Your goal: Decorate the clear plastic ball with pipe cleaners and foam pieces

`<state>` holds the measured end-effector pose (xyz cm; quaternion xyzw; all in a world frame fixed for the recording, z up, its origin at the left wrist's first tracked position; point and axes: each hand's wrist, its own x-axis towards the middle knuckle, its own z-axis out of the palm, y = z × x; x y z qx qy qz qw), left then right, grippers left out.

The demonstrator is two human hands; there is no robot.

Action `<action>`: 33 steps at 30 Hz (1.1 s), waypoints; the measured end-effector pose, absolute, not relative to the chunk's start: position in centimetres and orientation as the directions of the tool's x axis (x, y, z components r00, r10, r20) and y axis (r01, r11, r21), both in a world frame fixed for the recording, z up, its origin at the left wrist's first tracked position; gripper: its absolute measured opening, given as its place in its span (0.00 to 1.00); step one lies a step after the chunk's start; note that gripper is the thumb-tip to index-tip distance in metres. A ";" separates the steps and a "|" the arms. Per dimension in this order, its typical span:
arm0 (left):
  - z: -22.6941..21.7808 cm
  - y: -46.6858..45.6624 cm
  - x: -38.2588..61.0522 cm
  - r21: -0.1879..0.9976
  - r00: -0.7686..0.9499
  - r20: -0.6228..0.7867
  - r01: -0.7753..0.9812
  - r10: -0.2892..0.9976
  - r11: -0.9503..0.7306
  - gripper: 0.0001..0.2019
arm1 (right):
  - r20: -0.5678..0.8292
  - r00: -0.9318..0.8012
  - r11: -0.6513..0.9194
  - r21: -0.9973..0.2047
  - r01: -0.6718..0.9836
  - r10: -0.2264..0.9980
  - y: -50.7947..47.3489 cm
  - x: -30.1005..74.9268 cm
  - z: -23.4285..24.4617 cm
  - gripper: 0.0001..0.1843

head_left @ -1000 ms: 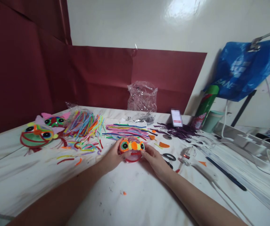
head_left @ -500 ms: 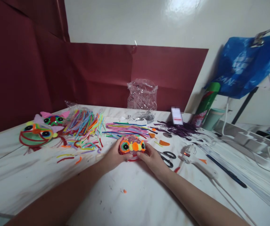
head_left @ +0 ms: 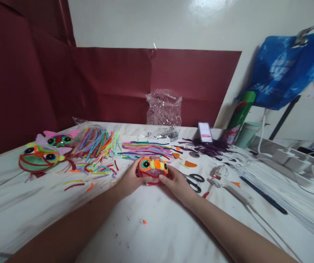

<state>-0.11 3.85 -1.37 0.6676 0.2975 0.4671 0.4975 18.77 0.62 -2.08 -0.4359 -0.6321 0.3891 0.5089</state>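
Both my hands grip a small round craft face [head_left: 152,167] with big green eyes, an orange and yellow nose and a red body, held just above the white table [head_left: 157,226]. My left hand [head_left: 129,179] wraps its left side with curled fingers. My right hand [head_left: 175,182] pinches its right side and lower edge. Black scissors [head_left: 195,182] lie just right of my right hand. Behind the face lies a spread of coloured pipe-cleaner strips [head_left: 146,149].
Two finished craft faces [head_left: 40,157] sit at far left beside a bag of coloured strips [head_left: 93,140]. A glue gun [head_left: 228,184] with cable, purple strips [head_left: 208,149], a clear plastic bag [head_left: 163,109], a green can [head_left: 237,118], a blue bag [head_left: 285,69] and a blue pen [head_left: 263,195] are on the right.
The craft face has tilted a little in my hands, its red lower part now more covered by my right fingers. The view shifted slightly.
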 end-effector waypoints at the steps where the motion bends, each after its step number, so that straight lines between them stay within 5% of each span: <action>1: -1.3 3.8 -0.1 0.940 0.377 0.334 -0.060 0.864 -0.337 0.35 | 0.305 -0.103 0.319 -0.933 0.165 0.947 0.6 18.8 -2.1 0.20; 13: -1.3 3.7 -0.2 0.943 0.388 0.324 -0.055 0.863 -0.329 0.33 | 0.266 -0.115 0.279 -0.952 0.125 0.957 0.2 18.7 -1.5 0.21; 33: -1.1 3.7 0.3 0.941 0.361 0.324 -0.216 0.874 -0.260 0.28 | 0.320 -0.067 0.323 -0.884 0.338 0.945 0.3 18.3 -1.7 0.18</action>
